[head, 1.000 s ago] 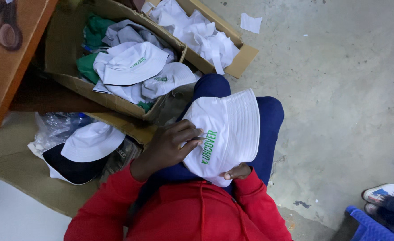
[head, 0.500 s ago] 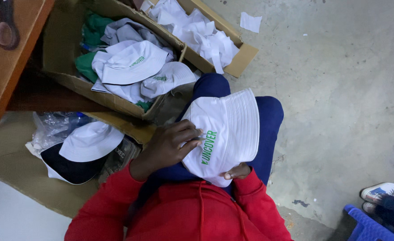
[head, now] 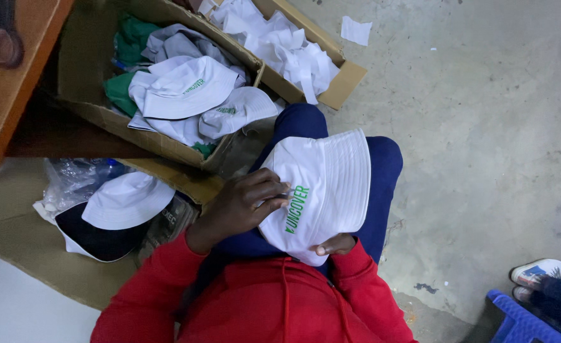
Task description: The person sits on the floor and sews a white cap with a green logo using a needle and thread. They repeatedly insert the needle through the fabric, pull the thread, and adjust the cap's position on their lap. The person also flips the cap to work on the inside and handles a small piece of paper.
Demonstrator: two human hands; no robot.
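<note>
A white bucket hat with green lettering lies on my lap, over my blue trousers. My left hand rests on the hat's left side, fingers curled onto the crown by the lettering. My right hand grips the hat's near brim from underneath; only its knuckles show below the fabric. My sleeves are red.
A cardboard box of white and green hats stands ahead on the left, a second box with white fabric behind it. Another white hat lies on plastic bags at left. A wooden table edge, a blue stool, another person's shoe.
The hat and both hands stay almost where they were; my left fingers have shifted slightly over the crown.
</note>
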